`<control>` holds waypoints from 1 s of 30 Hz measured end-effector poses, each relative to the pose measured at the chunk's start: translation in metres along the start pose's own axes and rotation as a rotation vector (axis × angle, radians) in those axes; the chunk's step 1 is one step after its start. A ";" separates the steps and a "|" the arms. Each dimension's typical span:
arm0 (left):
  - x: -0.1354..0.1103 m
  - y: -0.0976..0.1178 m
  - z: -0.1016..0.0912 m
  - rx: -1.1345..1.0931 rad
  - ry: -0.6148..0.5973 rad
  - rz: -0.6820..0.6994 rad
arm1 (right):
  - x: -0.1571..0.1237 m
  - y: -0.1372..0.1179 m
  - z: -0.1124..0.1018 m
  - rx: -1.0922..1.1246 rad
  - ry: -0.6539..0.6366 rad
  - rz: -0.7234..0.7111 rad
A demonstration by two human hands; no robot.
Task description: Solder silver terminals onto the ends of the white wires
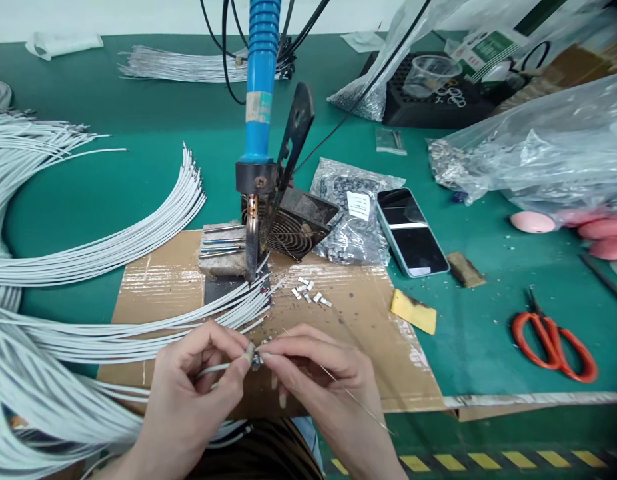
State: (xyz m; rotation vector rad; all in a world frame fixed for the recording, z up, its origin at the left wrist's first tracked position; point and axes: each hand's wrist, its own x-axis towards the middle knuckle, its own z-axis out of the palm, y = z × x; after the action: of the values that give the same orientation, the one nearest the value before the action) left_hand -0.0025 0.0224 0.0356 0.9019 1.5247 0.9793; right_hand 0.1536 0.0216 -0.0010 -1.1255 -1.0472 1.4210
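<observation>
My left hand (203, 380) is closed, thumb and forefinger pinching a white cable (212, 369) near its end. Facing it, my right hand (323, 380) has its fingertips together at a small metallic connector (256, 361) at the cable's tip, largely hidden by the fingers. A thin solder wire (356, 399) runs through my right hand and trails toward the lower right. Just beyond the hands, a blue-handled soldering iron (259, 73) stands upright in a clamp, its dark tip (251, 250) pointing down. Several small white connectors (308, 291) lie on the cardboard (353, 333).
Bundles of white cables (88, 263) cover the left side. Behind the hands are a tip-cleaning block (222, 250), a coil stand (293, 233) and a silvery bag (338, 230). To the right lie a phone (416, 240), yellow sponge (413, 311) and red-handled scissors (553, 340).
</observation>
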 end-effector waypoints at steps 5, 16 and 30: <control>-0.001 -0.001 0.000 0.046 -0.003 0.014 | -0.002 0.002 -0.002 0.002 -0.013 -0.013; 0.000 -0.002 0.002 0.005 -0.029 0.029 | -0.007 0.005 -0.007 -0.227 0.020 -0.078; 0.021 -0.008 0.004 -0.009 0.075 0.046 | -0.009 0.005 0.001 -0.610 0.256 -0.141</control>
State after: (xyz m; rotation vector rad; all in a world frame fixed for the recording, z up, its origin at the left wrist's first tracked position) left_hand -0.0022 0.0391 0.0206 0.9067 1.5668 1.0625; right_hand 0.1520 0.0124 -0.0049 -1.5801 -1.3829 0.8291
